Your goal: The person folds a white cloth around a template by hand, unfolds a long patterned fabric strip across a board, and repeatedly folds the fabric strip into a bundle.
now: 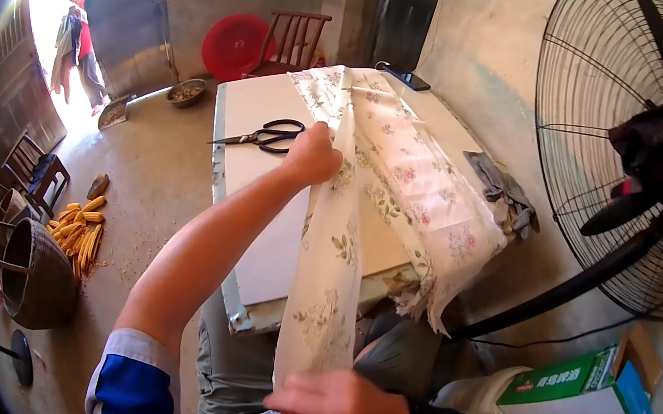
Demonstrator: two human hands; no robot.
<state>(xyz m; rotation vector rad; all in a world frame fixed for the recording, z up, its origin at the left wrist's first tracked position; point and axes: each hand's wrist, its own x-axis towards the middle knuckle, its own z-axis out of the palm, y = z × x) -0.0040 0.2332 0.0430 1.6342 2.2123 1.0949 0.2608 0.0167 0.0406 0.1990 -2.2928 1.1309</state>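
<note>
A long strip of pale floral fabric [328,291] runs from the table top down over the near edge to my lap. My left hand [315,156] is closed on the strip's left edge, near the middle of the table. At the strip's lower end, over my lap, my right hand [341,407] lies across the cloth with its fingers together; whatever is under them is hidden. Black-handled scissors [274,134] lie left of my left hand, blades pointing left. A wider floral fabric piece [435,192] with a frayed end spreads over the table's right side.
Around the table [258,247] are a large fan [628,147] at right, a green and white box [568,393], a red basin [235,48] and a wooden chair [298,37]. Gray cloth [503,193] and a phone [407,77] lie on it. A person [82,49] stands in the doorway.
</note>
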